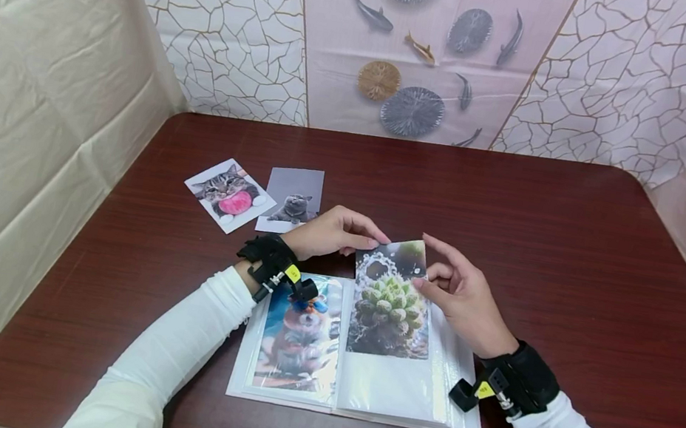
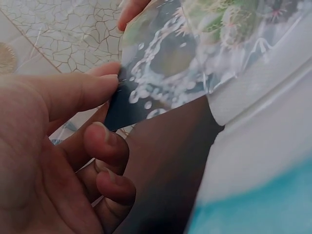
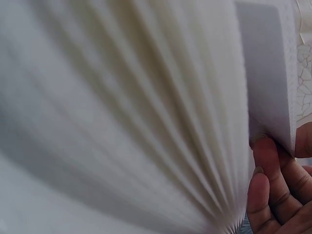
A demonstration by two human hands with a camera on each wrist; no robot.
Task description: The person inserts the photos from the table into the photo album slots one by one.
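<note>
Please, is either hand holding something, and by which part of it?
The left hand pinches the succulent photo by its upper left corner. The right hand is at the upper right edge; whether it grips there, I cannot tell.

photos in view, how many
4: striped cat photo and grey cat photo, on the brown wood-grained table; blue animal photo, at left in white album; green succulent photo, at its right. Inner pages may hide more.

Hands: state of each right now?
Left hand: closed, pinching the plant photo by its upper left corner.
Right hand: at the plant photo's right edge; whether it grips cannot be told.
</note>
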